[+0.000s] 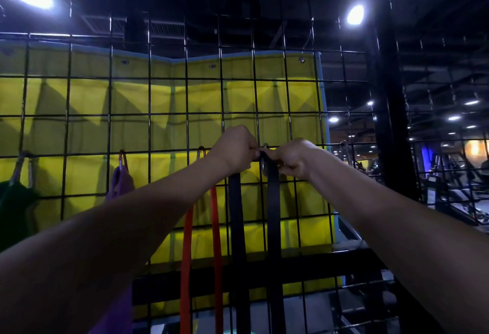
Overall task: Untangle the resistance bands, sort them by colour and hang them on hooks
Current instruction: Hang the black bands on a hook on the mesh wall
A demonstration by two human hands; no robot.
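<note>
Head view shows both hands raised to the black wire grid panel (148, 95). The left hand (234, 148) and right hand (293, 157) both pinch the top of the black flat rubber resistance band (272, 214) at a small metal hook (264, 146) on that grid; its two strands hang straight down below.

Just left on the grid hangs the orange rubber band (215, 228), further left the purple band (120, 183) and the dark green band (16, 201).

Risk, as I judge it: the loop may miss the hook's tip and drop, or the stretched band may snap back.

No writing is legible.
</note>
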